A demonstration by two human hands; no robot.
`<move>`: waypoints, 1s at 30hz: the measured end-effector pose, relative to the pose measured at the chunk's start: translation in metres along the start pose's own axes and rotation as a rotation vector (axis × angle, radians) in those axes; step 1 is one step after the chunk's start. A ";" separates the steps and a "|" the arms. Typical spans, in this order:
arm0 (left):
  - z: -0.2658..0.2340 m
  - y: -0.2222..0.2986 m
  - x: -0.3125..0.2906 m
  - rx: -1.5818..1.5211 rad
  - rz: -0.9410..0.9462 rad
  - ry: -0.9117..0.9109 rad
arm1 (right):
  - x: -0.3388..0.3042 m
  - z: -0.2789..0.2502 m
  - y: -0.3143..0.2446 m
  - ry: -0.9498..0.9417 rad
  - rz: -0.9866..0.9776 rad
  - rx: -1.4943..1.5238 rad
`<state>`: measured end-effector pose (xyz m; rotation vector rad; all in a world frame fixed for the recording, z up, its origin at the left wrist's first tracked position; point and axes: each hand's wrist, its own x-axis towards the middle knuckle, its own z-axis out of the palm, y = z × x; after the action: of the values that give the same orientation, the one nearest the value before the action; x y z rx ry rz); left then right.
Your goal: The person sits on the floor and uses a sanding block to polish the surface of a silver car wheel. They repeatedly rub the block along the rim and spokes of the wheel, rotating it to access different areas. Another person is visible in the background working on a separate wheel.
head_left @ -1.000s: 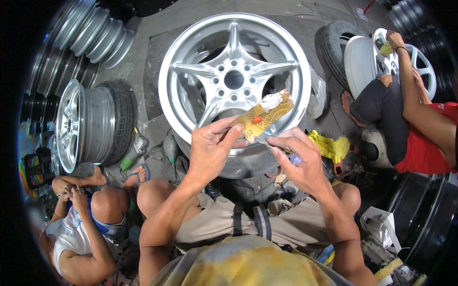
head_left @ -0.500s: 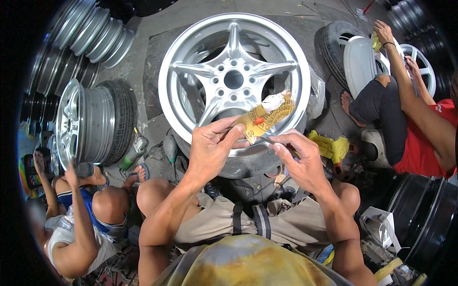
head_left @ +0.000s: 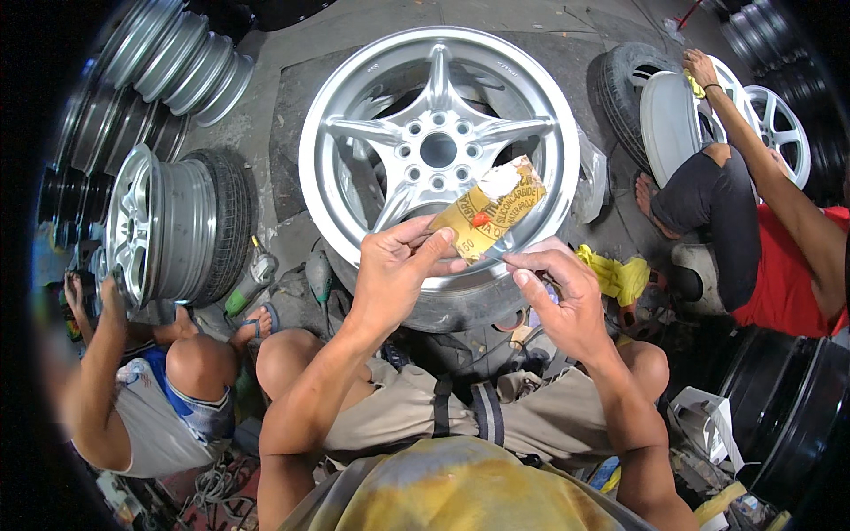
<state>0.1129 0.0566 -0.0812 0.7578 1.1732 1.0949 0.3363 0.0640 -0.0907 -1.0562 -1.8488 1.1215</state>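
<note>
Tan abrasive paper (head_left: pixel 498 206), clamped at its near left end in the left grip (head_left: pixel 403 261), with the thumb on its printed face and fingers behind. Held up over the near right part of a silver five-spoke wheel (head_left: pixel 438 104), slanting away to the right, with a ragged far edge, a white patch (head_left: pixel 503 181) and a red dab (head_left: pixel 480 219). At the paper's near edge, the right grip (head_left: pixel 560 292), with index fingertip close to a dark grey sliver (head_left: pixel 502 249); cannot tell whether closed on it or merely beside it.

Round rim facing up, with gaps between the spokes and a dark tyre (head_left: pixel 438 319) beneath the near edge. To the left, a broad stretch of grey floor (head_left: pixel 282 40) as far as a wheel-and-tyre pair (head_left: pixel 186 234), narrowed nearer by a green power tool (head_left: pixel 241 301). Tighter on the right: a clear plastic bag (head_left: pixel 591 181) just beside the rim, a yellow cloth (head_left: pixel 615 274) just beyond the right grip. Bounded on the near side by bent knees (head_left: pixel 288 363). Farther right, well apart, a co-worker in red (head_left: pixel 792 274).
</note>
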 end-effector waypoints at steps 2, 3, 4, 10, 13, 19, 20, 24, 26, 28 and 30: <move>-0.004 -0.005 0.000 -0.097 -0.072 0.002 | 0.003 0.001 -0.010 0.025 -0.054 -0.063; -0.005 -0.007 0.000 -0.146 -0.107 0.000 | 0.003 0.003 -0.010 0.030 -0.085 -0.093; -0.007 -0.007 0.001 -0.163 -0.123 -0.002 | 0.002 0.004 -0.008 0.035 -0.116 -0.123; -0.012 -0.009 0.001 -0.186 -0.133 -0.013 | 0.001 0.006 -0.009 0.027 -0.131 -0.175; -0.001 0.003 -0.003 -0.065 -0.060 0.046 | 0.000 0.002 -0.008 0.003 -0.125 -0.155; 0.000 -0.004 -0.004 0.071 0.105 0.052 | 0.002 0.006 -0.010 0.028 -0.075 -0.106; 0.001 -0.004 -0.005 0.085 0.108 0.051 | 0.002 0.007 -0.010 0.027 -0.064 -0.091; 0.001 -0.002 -0.005 0.079 0.105 0.038 | 0.003 0.003 -0.010 -0.005 -0.051 -0.110; 0.002 -0.001 -0.006 0.073 0.105 0.029 | 0.003 0.002 -0.010 0.005 -0.024 -0.101; 0.003 -0.001 -0.006 0.069 0.099 0.023 | 0.003 0.003 -0.011 -0.012 -0.025 -0.084; 0.002 -0.002 -0.005 0.067 0.091 0.024 | 0.003 0.003 -0.009 -0.008 -0.029 -0.078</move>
<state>0.1156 0.0513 -0.0807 0.8588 1.2108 1.1471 0.3298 0.0635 -0.0826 -1.0665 -1.9216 1.0453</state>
